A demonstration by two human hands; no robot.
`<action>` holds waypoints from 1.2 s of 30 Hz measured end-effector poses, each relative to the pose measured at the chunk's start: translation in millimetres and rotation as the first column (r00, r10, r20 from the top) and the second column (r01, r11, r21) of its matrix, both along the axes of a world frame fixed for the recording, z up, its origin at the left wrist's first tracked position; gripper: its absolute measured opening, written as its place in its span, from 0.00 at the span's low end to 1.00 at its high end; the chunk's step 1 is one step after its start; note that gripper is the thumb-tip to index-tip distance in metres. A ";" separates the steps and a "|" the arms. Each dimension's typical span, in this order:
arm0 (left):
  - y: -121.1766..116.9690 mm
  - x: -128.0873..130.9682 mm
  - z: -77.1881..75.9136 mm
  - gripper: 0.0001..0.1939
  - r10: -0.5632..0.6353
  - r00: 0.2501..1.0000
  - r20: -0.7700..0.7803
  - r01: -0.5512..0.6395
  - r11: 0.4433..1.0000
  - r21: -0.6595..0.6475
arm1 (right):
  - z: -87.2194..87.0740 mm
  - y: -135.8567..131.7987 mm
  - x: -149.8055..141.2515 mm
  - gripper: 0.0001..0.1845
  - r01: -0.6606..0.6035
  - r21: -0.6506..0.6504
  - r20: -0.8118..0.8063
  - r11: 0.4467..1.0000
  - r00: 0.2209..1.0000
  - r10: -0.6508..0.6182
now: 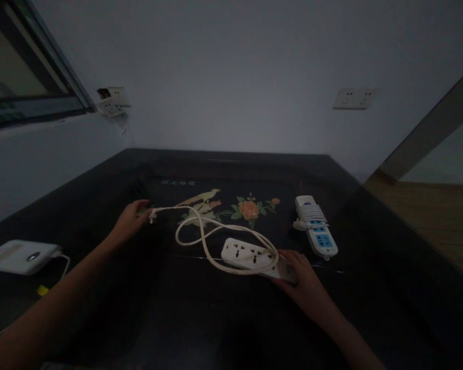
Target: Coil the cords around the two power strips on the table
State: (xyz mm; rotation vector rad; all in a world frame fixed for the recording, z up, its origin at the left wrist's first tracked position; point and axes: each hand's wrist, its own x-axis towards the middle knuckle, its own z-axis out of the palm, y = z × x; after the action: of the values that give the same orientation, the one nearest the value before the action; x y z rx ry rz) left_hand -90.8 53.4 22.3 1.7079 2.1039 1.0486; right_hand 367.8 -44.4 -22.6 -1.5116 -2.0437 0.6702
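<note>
A white power strip [241,252] lies at an angle near the middle of the dark table. My right hand [298,275] is closed around its right end. The strip's white cord [206,241] loops over its top and runs left across the painted bird and flowers. At the cord's far end is the plug [153,216], and my left hand [133,221] pinches it between its fingers. To the right of my right hand lies a second power strip [318,231], white with blue sockets, its cord wound around it.
The dark table [224,318] meets the wall at the back. A white box-like device [21,257] with a cable sits at the left, a yellow piece [42,291] near it. Wall sockets [354,98] are at the right; a loose socket panel [111,107] hangs at the left.
</note>
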 end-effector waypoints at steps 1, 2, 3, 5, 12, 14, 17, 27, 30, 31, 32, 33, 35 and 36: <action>-6.8 10.9 11.7 0.18 -0.004 0.997 -0.076 0.010 0.997 0.080 | -0.4 -0.7 -0.3 0.25 0.002 0.005 0.007 1.000 1.000 -0.002; -16.1 25.8 23.1 0.17 -0.009 0.994 -0.111 0.024 0.990 0.136 | -0.8 -1.3 -0.9 0.25 0.003 0.013 0.013 1.000 1.000 -0.003; -27.5 44.8 33.1 0.16 -0.042 0.987 -0.152 0.071 0.979 0.191 | -1.1 -1.5 -1.8 0.25 0.005 0.021 0.019 1.000 1.000 -0.005; -52.5 91.9 45.6 0.14 -0.296 0.901 -0.315 0.379 0.892 0.246 | -0.2 -0.8 -4.5 0.25 0.015 0.046 0.043 0.999 0.999 -0.017; -70.6 217.8 35.5 0.17 -0.722 0.451 -0.525 0.834 0.550 -0.041 | 18.5 13.4 -19.6 0.24 -0.024 0.103 0.299 0.994 0.954 -0.008; -56.2 223.8 40.3 0.13 -0.785 0.428 -0.449 0.848 0.520 -0.100 | 22.1 16.8 -25.1 0.26 -0.044 0.091 0.341 0.995 0.940 0.011; -33.4 223.0 61.3 0.14 -0.822 0.447 -0.354 0.861 0.502 -0.078 | 23.4 19.7 -34.7 0.35 -0.075 0.091 0.356 0.993 0.934 0.038; 55.5 205.1 137.1 0.11 -0.645 0.706 -0.291 0.706 0.673 0.220 | 30.8 16.7 -45.7 0.43 -0.227 0.115 0.405 0.967 0.900 0.163; 77.3 183.5 153.1 0.12 -0.555 0.772 -0.309 0.631 0.728 0.268 | 38.5 5.9 -37.3 0.43 -0.273 0.200 0.396 0.941 0.901 0.177; 82.8 174.1 158.6 0.13 -0.523 0.798 -0.300 0.598 0.750 0.283 | 42.0 0.5 -33.0 0.43 -0.288 0.238 0.381 0.928 0.906 0.183; 87.3 163.7 164.3 0.15 -0.489 0.825 -0.283 0.560 0.772 0.299 | 45.7 -5.7 -27.8 0.44 -0.297 0.283 0.363 0.912 0.913 0.185; 91.1 152.7 169.9 0.15 -0.452 0.853 -0.261 0.517 0.796 0.313 | 49.5 -12.7 -21.8 0.44 -0.306 0.330 0.343 0.893 0.920 0.189; 97.2 128.9 180.5 0.16 -0.359 0.909 -0.211 0.413 0.842 0.347 | 55.8 -27.8 -7.0 0.48 -0.306 0.432 0.305 0.849 0.935 0.181; 99.6 116.6 185.1 0.16 -0.306 0.933 -0.188 0.356 0.863 0.359 | 57.8 -35.5 1.5 0.49 -0.295 0.468 0.293 0.833 0.941 0.169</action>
State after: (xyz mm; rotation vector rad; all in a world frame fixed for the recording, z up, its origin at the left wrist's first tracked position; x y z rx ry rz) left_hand 25.8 153.1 207.4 2.2762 1.6459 1.3400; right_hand 369.3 -79.9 35.2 -1.0794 -2.3693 0.0031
